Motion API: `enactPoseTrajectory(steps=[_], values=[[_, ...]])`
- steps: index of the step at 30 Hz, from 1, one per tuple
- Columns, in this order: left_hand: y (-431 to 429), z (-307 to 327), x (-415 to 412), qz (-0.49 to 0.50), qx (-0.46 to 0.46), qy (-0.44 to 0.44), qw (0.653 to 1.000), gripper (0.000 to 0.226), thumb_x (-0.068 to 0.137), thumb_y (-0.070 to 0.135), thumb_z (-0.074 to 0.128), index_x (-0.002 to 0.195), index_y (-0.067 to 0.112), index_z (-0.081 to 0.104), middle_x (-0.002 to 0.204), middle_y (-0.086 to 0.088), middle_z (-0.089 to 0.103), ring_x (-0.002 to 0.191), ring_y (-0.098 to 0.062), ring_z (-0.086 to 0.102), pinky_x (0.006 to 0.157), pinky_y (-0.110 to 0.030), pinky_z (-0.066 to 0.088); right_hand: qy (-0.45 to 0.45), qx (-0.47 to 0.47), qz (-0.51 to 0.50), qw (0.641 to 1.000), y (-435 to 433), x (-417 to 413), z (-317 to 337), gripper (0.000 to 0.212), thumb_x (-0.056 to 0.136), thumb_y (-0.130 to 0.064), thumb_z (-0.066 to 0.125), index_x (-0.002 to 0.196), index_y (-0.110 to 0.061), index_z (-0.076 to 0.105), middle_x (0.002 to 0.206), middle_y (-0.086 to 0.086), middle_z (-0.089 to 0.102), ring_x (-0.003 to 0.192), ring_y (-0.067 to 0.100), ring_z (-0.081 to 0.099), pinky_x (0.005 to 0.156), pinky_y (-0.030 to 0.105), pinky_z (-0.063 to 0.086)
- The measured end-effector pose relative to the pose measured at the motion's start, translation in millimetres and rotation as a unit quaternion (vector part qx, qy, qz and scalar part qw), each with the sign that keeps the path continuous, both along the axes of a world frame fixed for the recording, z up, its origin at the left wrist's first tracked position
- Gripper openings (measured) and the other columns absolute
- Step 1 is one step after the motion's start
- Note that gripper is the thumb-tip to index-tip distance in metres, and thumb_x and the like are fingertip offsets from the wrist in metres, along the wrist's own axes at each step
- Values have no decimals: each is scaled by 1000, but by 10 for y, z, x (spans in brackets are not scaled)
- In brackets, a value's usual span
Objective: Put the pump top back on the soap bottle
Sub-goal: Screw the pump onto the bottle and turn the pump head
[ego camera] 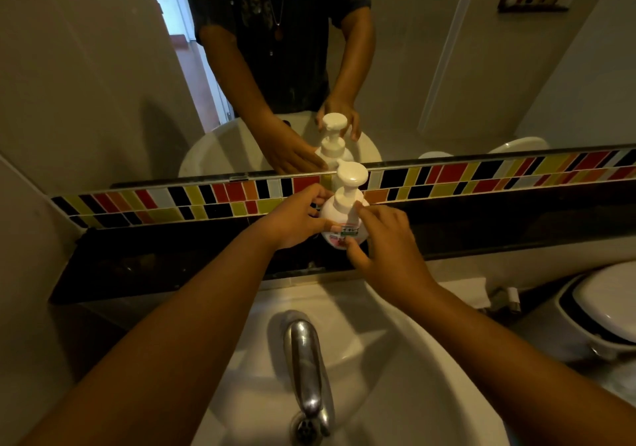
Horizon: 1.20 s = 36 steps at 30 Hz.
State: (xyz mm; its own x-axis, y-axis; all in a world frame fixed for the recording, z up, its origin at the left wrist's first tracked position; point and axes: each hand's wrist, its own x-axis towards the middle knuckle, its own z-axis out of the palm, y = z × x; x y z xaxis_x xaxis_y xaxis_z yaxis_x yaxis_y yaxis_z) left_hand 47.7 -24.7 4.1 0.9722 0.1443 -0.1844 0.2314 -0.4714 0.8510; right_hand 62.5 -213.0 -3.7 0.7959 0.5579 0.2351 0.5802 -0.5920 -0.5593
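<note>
Nearest the camera, at 6 o'clock, a chrome faucet (pixel 308 370) arches over the white sink basin (pixel 395 359), its spout ending above the drain at the bottom edge. Two bare forearms reach up from the lower corners and meet just above the middle of the view.

At 9 o'clock a dark ledge (pixel 155 260) runs along the wall behind the basin, and above it a strip of mosaic tiles (pixel 192 201) in black, red, yellow and white crosses the whole width. Coming in from 7 o'clock, the left hand (pixel 292 220) lies against the left flank of the soap bottle (pixel 339 220), thumb across the front near the label and fingers curled round the far side, so it is clasping the body.

Standing upright on the ledge at the centre, just toward 12 o'clock, the bottle is round and white with a coloured label low on its front. Its white pump top (pixel 351 179) sits on the neck, the collar seated against the shoulder and the broad head level.

From 5 o'clock the right hand (pixel 385 239) meets the bottle's right side, fingertips resting on the shoulder and thumb under the label edge, pinching it lightly.

Above, at 12 o'clock, the mirror (pixel 103 67) repeats the bottle and both hands. At 3 o'clock a white lidded bin (pixel 605 308) stands beside the basin.
</note>
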Motion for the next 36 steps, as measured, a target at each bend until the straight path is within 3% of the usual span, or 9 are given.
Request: enactPoseTrajectory(steps=[4,7,10,16,20,24,28,31,36], values=[[1,5,7,-1,-4,0,1000,57,81,17,78,130,19,50,133,-3,58,119,-21,58,96,-39,52,45,49,-41,997,102,233,188,53,85,-35,62,134,-21,46,140,4,46,134,24,35,108,44,38],[6,-7,7,1,-6,1,1000,55,80,17,78,128,21,50,132,-2,58,119,-21,59,97,-41,53,115,5,19,993,180,389,254,63,86,-27,64,142,-23,36,153,3,34,145,27,20,116,51,26],[-2,-20,15,3,-3,0,1000,53,80,19,78,125,23,50,132,-2,58,120,-22,58,98,-44,52,151,8,44,988,201,359,180,60,85,-25,65,138,-20,38,148,7,38,142,28,28,114,50,31],[3,-24,26,1,3,1,1000,55,81,17,78,128,21,49,133,-2,58,119,-21,59,98,-44,52,83,33,9,996,109,8,-110,82,83,-34,66,149,-23,20,156,1,30,145,22,23,115,48,33],[8,-35,29,1,5,0,1000,53,81,18,77,126,24,49,135,-1,57,120,-21,58,99,-43,52,32,23,-20,999,61,-83,-85,68,84,-37,65,143,-21,35,149,0,39,139,22,29,112,42,36],[9,-30,23,2,13,2,1000,54,82,22,76,129,25,48,136,0,56,119,-20,58,98,-43,52,94,51,-65,992,171,236,144,64,81,-32,69,136,-19,40,141,6,42,134,27,34,107,44,38],[9,-23,16,2,15,7,1000,53,84,23,75,130,24,49,136,-1,56,118,-21,58,98,-45,52,165,15,22,986,275,404,158,69,79,-32,72,138,-22,38,144,5,42,138,28,32,111,49,34],[-1,-13,13,1,14,3,1000,56,83,21,76,132,22,48,136,-1,56,120,-21,58,99,-44,51,161,36,22,986,225,321,60,72,79,-32,72,140,-23,35,145,6,42,138,27,34,110,45,35],[-23,-1,5,-14,4,8,1000,59,83,16,75,134,21,47,139,-1,54,121,-21,56,98,-41,52,129,55,22,990,55,109,-130,87,82,-29,67,151,-30,14,156,0,27,146,21,19,113,43,29]])
